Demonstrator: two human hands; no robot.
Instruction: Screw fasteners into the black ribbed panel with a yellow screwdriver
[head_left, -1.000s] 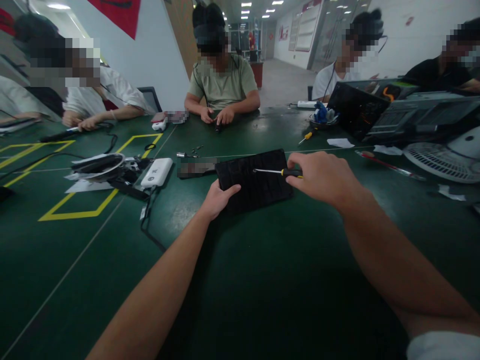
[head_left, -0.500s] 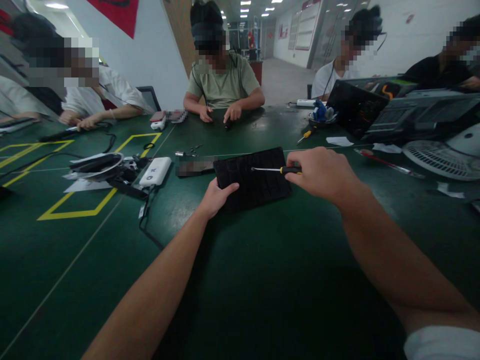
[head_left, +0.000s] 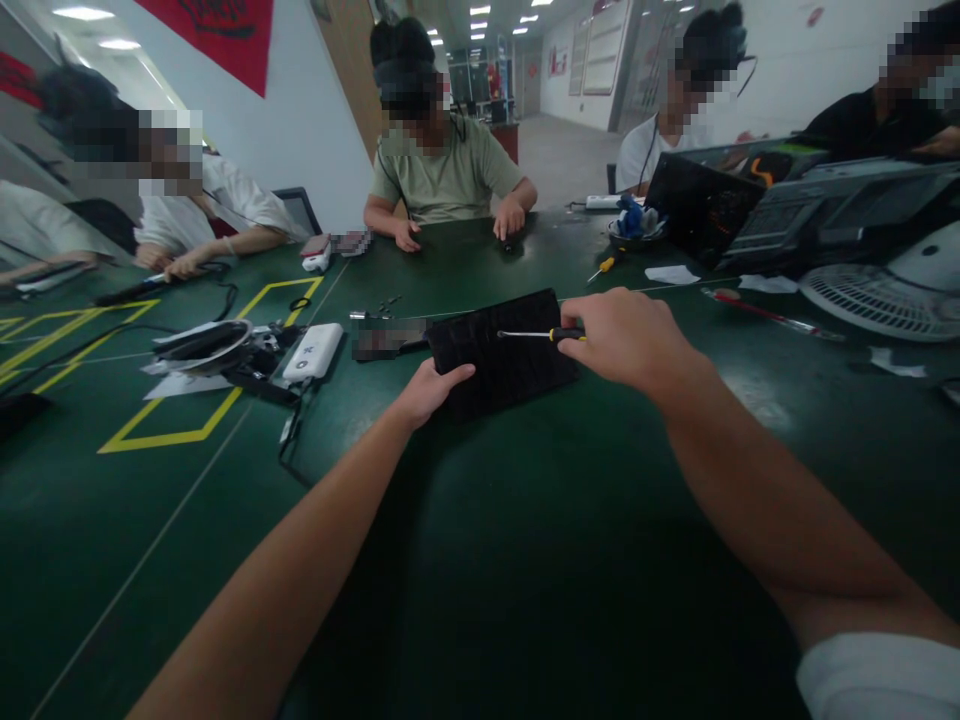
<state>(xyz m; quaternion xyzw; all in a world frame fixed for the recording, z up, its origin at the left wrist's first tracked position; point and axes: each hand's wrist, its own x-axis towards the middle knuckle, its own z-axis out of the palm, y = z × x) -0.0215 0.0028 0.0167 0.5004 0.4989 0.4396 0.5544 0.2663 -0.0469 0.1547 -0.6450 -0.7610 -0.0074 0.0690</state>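
At the left, a white box [head_left: 313, 352] lies on the green table [head_left: 495, 560], and right of it the left hand [head_left: 427, 393] pinches the left edge of a black panel [head_left: 517, 368], with the thumb on top. Beyond the panel, a co-worker's hand [head_left: 511, 215] has moved to the right, which seems to change nothing for the work here. The right hand [head_left: 626, 330] pinches a screwdriver [head_left: 525, 335] by its handle, and its tip stays at nearly the same place of the panel, so the work seems to remain at this one spot.
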